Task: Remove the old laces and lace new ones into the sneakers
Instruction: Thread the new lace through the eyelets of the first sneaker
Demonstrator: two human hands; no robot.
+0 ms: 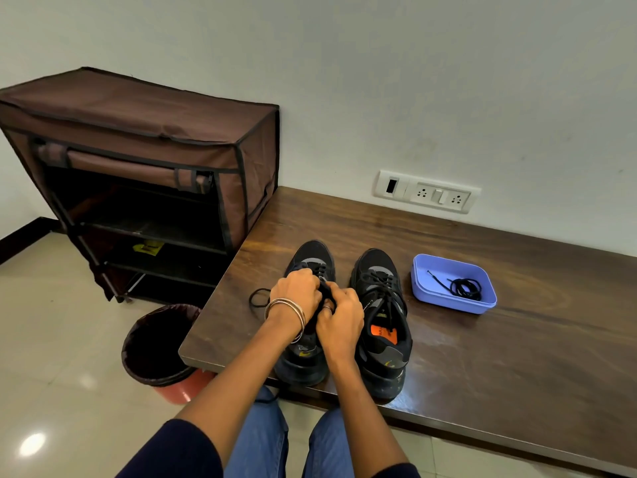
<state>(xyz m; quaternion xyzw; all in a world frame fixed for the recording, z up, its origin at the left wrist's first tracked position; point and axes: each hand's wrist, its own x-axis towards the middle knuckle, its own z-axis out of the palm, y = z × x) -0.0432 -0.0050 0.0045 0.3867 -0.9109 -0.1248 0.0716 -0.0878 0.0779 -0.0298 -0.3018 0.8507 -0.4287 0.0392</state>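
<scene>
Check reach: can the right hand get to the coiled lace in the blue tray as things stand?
Probably yes, once freed. The right hand is curled on the left sneaker lacing. The blue tray sits open on the table beyond the right sneaker; the coiled lace lies uncovered, so reaching over that shoe looks feasible.

Black sneakers (348, 315), lilac tray (454, 288), brown table (482, 357)

You find no legible text: print on right sneaker (381, 315) orange insole blurred, yellow label on rack shelf (148, 249) too small to read.
</scene>
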